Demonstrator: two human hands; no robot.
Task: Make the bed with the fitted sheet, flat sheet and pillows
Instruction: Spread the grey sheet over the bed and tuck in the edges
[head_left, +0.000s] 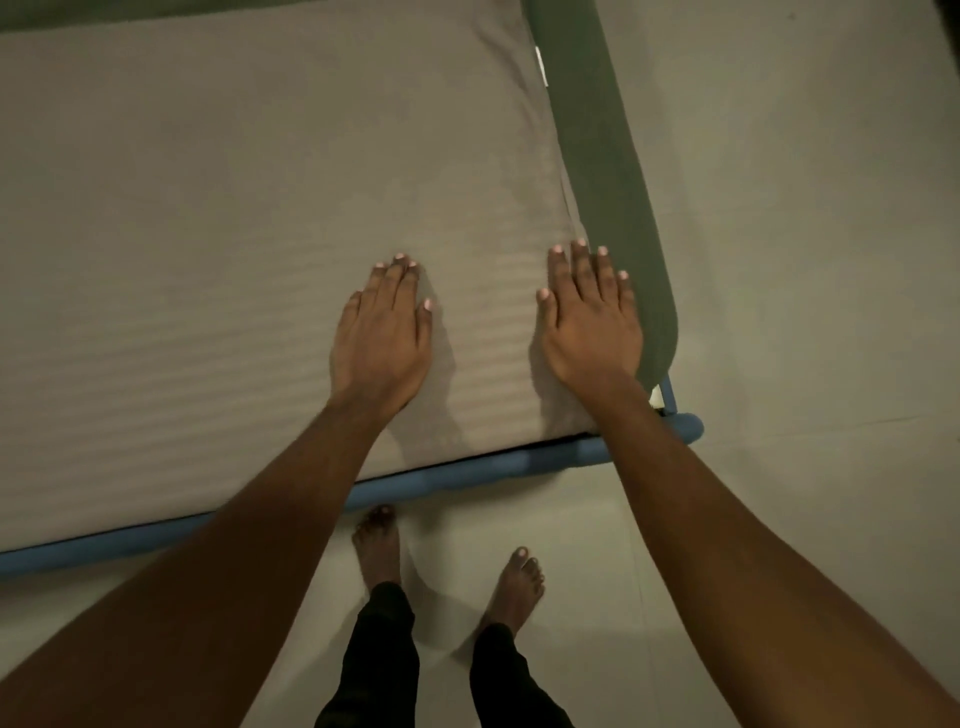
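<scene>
The left hand and right hand lie flat (fingers straight) on the striped sheet near the blue frame.

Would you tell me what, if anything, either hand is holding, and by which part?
Nothing is held: left hand and right hand lie flat on the striped sheet.

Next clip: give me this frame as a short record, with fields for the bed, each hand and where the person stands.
sheet: beige, faintly striped, lying smooth over the bed
left hand: flat on the sheet, fingers straight
right hand: flat on the sheet near its right edge, fingers straight
green strip: runs along the sheet's right side
bed frame: blue, showing at the near edge and corner
feet: bare, on the floor beside the frame
</scene>
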